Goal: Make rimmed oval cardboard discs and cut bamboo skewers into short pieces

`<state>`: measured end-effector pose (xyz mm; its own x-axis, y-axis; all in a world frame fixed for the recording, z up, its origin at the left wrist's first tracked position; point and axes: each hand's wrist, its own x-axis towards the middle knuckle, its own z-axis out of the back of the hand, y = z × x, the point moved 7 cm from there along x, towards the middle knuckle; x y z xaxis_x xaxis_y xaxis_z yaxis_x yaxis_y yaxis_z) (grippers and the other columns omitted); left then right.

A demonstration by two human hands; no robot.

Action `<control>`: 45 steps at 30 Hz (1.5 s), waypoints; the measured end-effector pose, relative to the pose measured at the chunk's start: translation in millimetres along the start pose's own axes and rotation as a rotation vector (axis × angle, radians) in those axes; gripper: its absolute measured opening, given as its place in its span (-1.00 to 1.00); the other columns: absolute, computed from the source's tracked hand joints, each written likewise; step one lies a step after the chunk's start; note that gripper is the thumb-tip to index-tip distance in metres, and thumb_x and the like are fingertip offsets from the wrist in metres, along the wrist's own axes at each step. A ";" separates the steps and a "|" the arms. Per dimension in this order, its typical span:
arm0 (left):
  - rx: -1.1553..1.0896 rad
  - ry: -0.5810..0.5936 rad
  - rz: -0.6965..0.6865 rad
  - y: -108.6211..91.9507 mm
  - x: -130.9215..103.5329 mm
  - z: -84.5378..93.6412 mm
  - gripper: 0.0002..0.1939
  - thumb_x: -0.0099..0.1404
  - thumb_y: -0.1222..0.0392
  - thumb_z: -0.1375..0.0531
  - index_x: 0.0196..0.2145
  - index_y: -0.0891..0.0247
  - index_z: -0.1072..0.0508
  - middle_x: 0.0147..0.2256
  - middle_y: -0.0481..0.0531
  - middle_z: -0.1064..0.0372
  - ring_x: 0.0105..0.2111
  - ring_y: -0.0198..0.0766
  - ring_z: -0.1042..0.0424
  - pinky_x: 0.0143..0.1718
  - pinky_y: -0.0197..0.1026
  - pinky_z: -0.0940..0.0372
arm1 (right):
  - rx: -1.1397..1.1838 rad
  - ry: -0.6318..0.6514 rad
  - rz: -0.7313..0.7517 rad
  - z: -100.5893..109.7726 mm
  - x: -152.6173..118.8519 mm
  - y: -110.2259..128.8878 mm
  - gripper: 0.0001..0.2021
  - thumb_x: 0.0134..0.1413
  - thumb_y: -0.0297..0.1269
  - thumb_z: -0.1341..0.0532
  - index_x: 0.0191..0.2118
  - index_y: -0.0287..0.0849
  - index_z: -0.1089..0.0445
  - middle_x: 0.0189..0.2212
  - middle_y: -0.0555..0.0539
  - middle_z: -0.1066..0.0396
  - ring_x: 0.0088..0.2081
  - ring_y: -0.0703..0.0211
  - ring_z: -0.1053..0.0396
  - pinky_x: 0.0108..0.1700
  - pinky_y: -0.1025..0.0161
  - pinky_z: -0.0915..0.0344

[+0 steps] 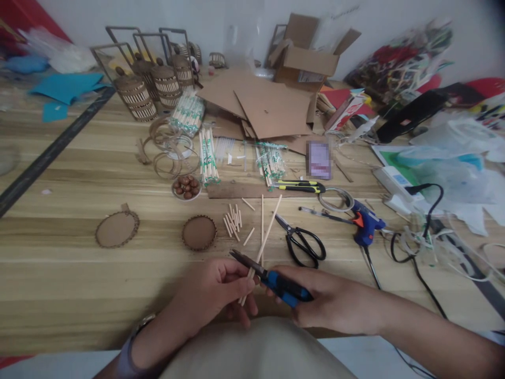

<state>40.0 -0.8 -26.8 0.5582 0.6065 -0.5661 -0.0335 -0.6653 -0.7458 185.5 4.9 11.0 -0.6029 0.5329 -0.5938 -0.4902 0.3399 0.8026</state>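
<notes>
My left hand (221,295) is closed on a wooden chopstick (270,230), pinching it near its lower end; a second stick end shows by the thumb. In my right hand (331,302) are blue-handled cutting pliers (286,287), their jaws across the chopstick close to my left fingers. Whether the blades bite into the wood I cannot tell. Another chopstick (262,216) lies upright in view just behind. Short cut stick pieces (232,222) lie in a loose pile beyond my left hand, beside a round cardboard disc with a ridged rim (199,232).
Black-handled scissors (305,245) and a blue glue gun (369,223) with its cord lie to the right. A second cardboard disc (117,229), a bowl of brown beads (186,187), wrapped chopsticks (209,156) and a yellow-black cutter knife (302,186) are around. Lantern-like models (136,97) stand behind.
</notes>
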 end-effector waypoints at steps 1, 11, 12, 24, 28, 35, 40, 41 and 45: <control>-0.002 0.001 -0.002 -0.1 0.0 0.0 -0.65 0.15 -0.11 -0.30 -0.35 0.26 -0.53 -0.50 0.01 -0.50 -0.57 -0.27 -0.45 -0.58 -0.32 -0.19 | -0.006 0.000 -0.018 -0.1 0.1 -0.2 -0.64 -0.24 -0.39 -0.15 -0.18 -0.17 -0.39 -0.32 0.00 -0.31 -0.25 0.13 -0.27 -0.21 0.23 -0.20; -0.078 0.039 -0.054 -12.6 -0.7 -6.5 -0.58 0.08 -0.16 -0.37 -0.45 0.31 -0.51 -0.57 -0.05 -0.41 -0.62 -0.39 -0.35 -0.60 -0.37 -0.26 | 0.004 -0.006 -0.047 -1.5 3.9 -2.1 -0.60 -0.30 -0.37 -0.14 -0.17 -0.16 -0.34 -0.21 -0.06 -0.35 -0.10 0.02 -0.31 -0.03 0.11 -0.23; -0.080 0.041 -0.059 -13.2 -1.0 -7.1 -0.58 0.07 -0.16 -0.37 -0.46 0.31 -0.50 -0.57 -0.06 -0.41 -0.62 -0.40 -0.34 -0.60 -0.38 -0.26 | 0.004 -0.007 -0.048 -1.7 4.2 -2.6 -0.60 -0.30 -0.37 -0.14 -0.18 -0.16 -0.33 -0.21 -0.06 -0.36 -0.10 0.02 -0.31 -0.02 0.11 -0.24; -0.028 -0.014 -0.025 -4.1 -0.2 -1.6 -0.63 0.11 -0.11 -0.31 -0.41 0.29 -0.46 -0.60 -0.09 -0.39 -0.65 -0.40 -0.33 -0.58 -0.34 -0.26 | -0.169 -0.158 0.054 -6.4 12.4 -12.3 -0.76 -0.27 -0.50 -0.08 -0.35 -0.13 -0.26 -0.43 0.05 -0.29 -0.34 0.18 -0.26 -0.30 0.26 -0.17; 0.036 -0.040 -0.010 -2.3 -0.6 -0.6 -0.63 0.13 -0.12 -0.26 -0.40 0.28 -0.42 -0.58 -0.11 -0.38 -0.65 -0.40 -0.32 -0.59 -0.35 -0.22 | -0.202 -0.187 0.070 -7.8 15.2 -15.8 -0.82 -0.22 -0.48 -0.08 -0.38 -0.12 -0.24 -0.46 0.05 -0.26 -0.37 0.19 -0.22 -0.32 0.27 -0.14; 0.206 -0.088 -0.043 -3.6 -0.5 1.5 -0.63 0.25 -0.14 -0.11 -0.38 0.26 -0.38 -0.56 -0.12 -0.35 -0.65 -0.39 -0.33 -0.59 -0.36 -0.15 | -0.073 -0.081 0.119 -3.1 16.3 -9.5 -0.69 -0.24 -0.37 -0.12 -0.24 -0.16 -0.34 -0.31 -0.04 -0.35 -0.22 0.08 -0.32 -0.16 0.17 -0.26; 0.243 -0.089 -0.032 -3.4 -0.5 1.2 -0.60 0.29 -0.17 -0.05 -0.36 0.24 -0.38 -0.59 -0.14 -0.31 -0.68 -0.40 -0.28 -0.63 -0.36 -0.07 | 0.046 -0.048 0.023 -4.4 17.3 -16.0 -0.54 -0.25 -0.32 -0.17 -0.09 -0.15 -0.41 -0.17 -0.09 -0.41 -0.09 -0.02 -0.33 -0.03 0.06 -0.25; 0.246 -0.091 -0.030 -3.6 -0.4 1.5 -0.60 0.29 -0.17 -0.04 -0.37 0.24 -0.37 -0.59 -0.14 -0.31 -0.69 -0.40 -0.27 -0.63 -0.36 -0.06 | 0.047 -0.050 0.025 -4.5 17.5 -16.1 -0.52 -0.25 -0.32 -0.17 -0.07 -0.15 -0.42 -0.15 -0.10 -0.42 -0.07 -0.04 -0.33 -0.02 0.05 -0.24; 0.252 -0.091 -0.027 -4.3 -0.3 1.9 -0.61 0.30 -0.17 -0.02 -0.38 0.23 -0.34 -0.60 -0.16 -0.27 -0.71 -0.42 -0.20 -0.65 -0.36 -0.02 | 0.031 -0.049 0.044 -4.8 18.1 -15.5 -0.51 -0.28 -0.32 -0.15 -0.08 -0.17 -0.43 -0.17 -0.11 -0.41 -0.08 -0.05 -0.33 -0.01 0.04 -0.24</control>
<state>38.3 2.7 -24.1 0.4849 0.6670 -0.5657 -0.2311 -0.5261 -0.8184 179.2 5.6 -12.4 -0.5915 0.5846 -0.5554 -0.4436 0.3393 0.8295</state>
